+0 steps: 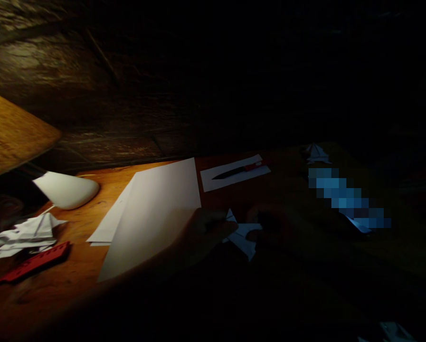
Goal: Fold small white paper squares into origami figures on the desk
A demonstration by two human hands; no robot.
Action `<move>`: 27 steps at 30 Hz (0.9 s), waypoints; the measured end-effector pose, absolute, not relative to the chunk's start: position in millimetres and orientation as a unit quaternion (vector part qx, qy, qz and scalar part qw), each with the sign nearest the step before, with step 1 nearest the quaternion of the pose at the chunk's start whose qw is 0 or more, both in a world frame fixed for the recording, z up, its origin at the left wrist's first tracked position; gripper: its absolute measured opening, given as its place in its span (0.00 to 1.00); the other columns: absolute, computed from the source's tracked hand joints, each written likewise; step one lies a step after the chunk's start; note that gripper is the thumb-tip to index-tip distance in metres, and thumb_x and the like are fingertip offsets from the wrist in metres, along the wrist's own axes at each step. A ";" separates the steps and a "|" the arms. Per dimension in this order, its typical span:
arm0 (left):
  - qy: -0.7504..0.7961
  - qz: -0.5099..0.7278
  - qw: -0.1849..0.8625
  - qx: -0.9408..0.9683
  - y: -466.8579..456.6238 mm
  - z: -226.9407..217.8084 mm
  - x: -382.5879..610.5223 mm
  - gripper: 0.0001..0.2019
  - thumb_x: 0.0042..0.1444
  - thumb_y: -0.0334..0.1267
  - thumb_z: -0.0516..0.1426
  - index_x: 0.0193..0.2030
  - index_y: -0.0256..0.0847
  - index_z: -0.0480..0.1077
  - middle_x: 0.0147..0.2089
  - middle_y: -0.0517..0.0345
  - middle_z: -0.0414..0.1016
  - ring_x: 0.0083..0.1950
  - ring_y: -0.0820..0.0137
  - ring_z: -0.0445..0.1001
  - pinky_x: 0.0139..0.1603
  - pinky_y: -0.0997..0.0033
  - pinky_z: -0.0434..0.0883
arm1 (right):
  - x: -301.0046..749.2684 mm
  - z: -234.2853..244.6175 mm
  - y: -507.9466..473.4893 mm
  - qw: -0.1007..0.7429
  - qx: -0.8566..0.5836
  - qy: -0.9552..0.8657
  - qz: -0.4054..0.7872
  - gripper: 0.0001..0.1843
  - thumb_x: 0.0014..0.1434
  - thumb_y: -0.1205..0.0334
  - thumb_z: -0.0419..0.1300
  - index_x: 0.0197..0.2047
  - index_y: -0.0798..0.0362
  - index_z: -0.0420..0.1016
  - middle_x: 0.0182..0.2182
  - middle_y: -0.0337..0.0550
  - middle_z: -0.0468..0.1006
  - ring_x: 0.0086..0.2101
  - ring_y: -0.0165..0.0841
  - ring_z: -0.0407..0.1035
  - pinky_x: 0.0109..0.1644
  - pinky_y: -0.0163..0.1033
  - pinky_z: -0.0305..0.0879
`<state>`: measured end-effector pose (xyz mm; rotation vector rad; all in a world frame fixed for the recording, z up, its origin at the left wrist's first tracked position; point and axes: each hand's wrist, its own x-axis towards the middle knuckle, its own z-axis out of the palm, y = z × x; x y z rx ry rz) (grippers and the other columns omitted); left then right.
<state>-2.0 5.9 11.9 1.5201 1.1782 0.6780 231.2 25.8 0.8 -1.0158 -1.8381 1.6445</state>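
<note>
I pinch the folded paper [241, 240] by its left side with my left fingers [224, 232], its right with my shadowed right fingers [254, 234].

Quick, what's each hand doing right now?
Left hand: closed, pinching the folded white paper.
Right hand: in deep shadow, but seemingly closed on the same paper from the other side.

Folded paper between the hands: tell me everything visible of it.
The folded paper looks bluish-white and thin, with sharp points showing at top and bottom. The left hand pinches its left side, the right hand, mostly in darkness, its right. It is nearer the camera than the knife. Any finer creases are lost in shadow.
</note>
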 end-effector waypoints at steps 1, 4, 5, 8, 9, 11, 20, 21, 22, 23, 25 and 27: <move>0.500 0.283 0.522 0.630 5.3 13.1 -1.5 0.18 0.58 0.50 0.59 0.25 0.37 0.69 0.21 0.65 0.64 0.23 0.78 0.60 0.22 0.80 0.55 | 230.2 0.7 26.0 0.235 -0.373 -0.665 0.603 0.10 0.59 0.55 0.68 0.41 0.50 0.77 0.37 0.38 0.79 0.37 0.33 0.74 0.41 0.39 0.69; 0.524 0.275 0.528 0.610 4.1 14.4 -1.4 0.17 0.57 0.47 0.61 0.24 0.37 0.70 0.20 0.63 0.69 0.22 0.78 0.64 0.22 0.80 0.56 | 229.4 -1.2 28.0 0.236 -0.405 -0.657 0.590 0.11 0.58 0.53 0.69 0.40 0.51 0.79 0.36 0.39 0.81 0.36 0.33 0.74 0.40 0.39 0.68; 0.527 0.271 0.534 0.602 3.7 14.2 -1.6 0.15 0.56 0.46 0.61 0.25 0.37 0.72 0.21 0.62 0.71 0.23 0.77 0.66 0.22 0.81 0.58 | 229.6 -1.9 28.8 0.236 -0.414 -0.654 0.587 0.12 0.58 0.52 0.69 0.39 0.51 0.80 0.35 0.40 0.81 0.35 0.33 0.74 0.39 0.39 0.68; 0.530 0.259 0.550 0.591 2.3 13.1 -2.2 0.13 0.55 0.45 0.63 0.27 0.37 0.74 0.23 0.60 0.76 0.24 0.76 0.70 0.22 0.81 0.61 | 229.7 -2.2 29.8 0.241 -0.422 -0.645 0.589 0.13 0.58 0.51 0.69 0.38 0.51 0.81 0.35 0.40 0.82 0.35 0.34 0.75 0.38 0.39 0.69; 0.531 0.254 0.553 0.590 1.9 12.8 -2.2 0.13 0.55 0.45 0.63 0.27 0.36 0.74 0.23 0.59 0.77 0.23 0.76 0.71 0.22 0.80 0.61 | 229.3 -1.8 29.8 0.248 -0.420 -0.643 0.590 0.12 0.57 0.51 0.69 0.38 0.51 0.81 0.34 0.40 0.82 0.35 0.34 0.75 0.38 0.39 0.69; 0.533 0.248 0.557 0.587 1.7 12.4 -2.8 0.14 0.55 0.45 0.63 0.26 0.37 0.75 0.22 0.58 0.76 0.22 0.76 0.70 0.21 0.80 0.61 | 228.3 -0.9 30.0 0.261 -0.410 -0.638 0.598 0.11 0.57 0.53 0.69 0.37 0.52 0.80 0.34 0.41 0.82 0.35 0.34 0.76 0.38 0.39 0.70; 0.487 0.376 0.343 0.710 1.4 12.9 -22.9 0.18 0.71 0.45 0.49 0.37 0.39 0.74 0.35 0.53 0.79 0.36 0.67 0.76 0.37 0.67 0.74 | 239.7 -3.5 38.1 0.342 -0.400 -0.630 0.571 0.11 0.66 0.53 0.62 0.47 0.49 0.70 0.34 0.38 0.76 0.31 0.30 0.71 0.31 0.35 0.66; 0.446 0.380 0.277 0.762 -0.1 13.7 -23.3 0.13 0.70 0.43 0.51 0.41 0.39 0.73 0.38 0.52 0.78 0.39 0.66 0.76 0.40 0.65 0.75 | 241.1 -4.0 39.7 0.324 -0.391 -0.662 0.552 0.09 0.68 0.54 0.59 0.46 0.49 0.71 0.34 0.38 0.76 0.31 0.30 0.71 0.31 0.35 0.65; 0.398 0.369 0.219 0.811 -2.0 14.3 -22.7 0.09 0.68 0.41 0.54 0.46 0.39 0.72 0.42 0.51 0.78 0.43 0.65 0.76 0.43 0.64 0.76 | 241.8 -4.9 41.7 0.304 -0.379 -0.703 0.519 0.07 0.69 0.56 0.57 0.45 0.50 0.73 0.35 0.39 0.77 0.32 0.30 0.71 0.33 0.35 0.65; 0.350 0.339 0.189 0.853 -4.0 14.4 -21.3 0.10 0.66 0.37 0.56 0.51 0.40 0.72 0.47 0.50 0.78 0.48 0.63 0.77 0.47 0.63 0.76 | 242.1 -6.2 44.0 0.287 -0.365 -0.749 0.473 0.07 0.69 0.59 0.57 0.44 0.50 0.75 0.36 0.39 0.78 0.35 0.31 0.72 0.36 0.36 0.65; 0.280 0.251 0.176 0.910 -7.6 13.1 -17.7 0.17 0.67 0.34 0.56 0.62 0.42 0.68 0.59 0.47 0.76 0.59 0.60 0.74 0.59 0.59 0.75 | 241.9 -9.9 49.1 0.265 -0.347 -0.823 0.363 0.06 0.67 0.62 0.60 0.45 0.50 0.78 0.39 0.41 0.79 0.40 0.34 0.72 0.43 0.40 0.65; 0.246 0.159 0.190 0.937 -9.2 10.6 -15.8 0.25 0.66 0.34 0.57 0.70 0.43 0.62 0.69 0.45 0.69 0.68 0.57 0.69 0.68 0.54 0.70 | 242.6 -13.2 54.0 0.271 -0.362 -0.848 0.276 0.08 0.66 0.62 0.61 0.47 0.49 0.79 0.42 0.43 0.78 0.43 0.36 0.72 0.46 0.43 0.64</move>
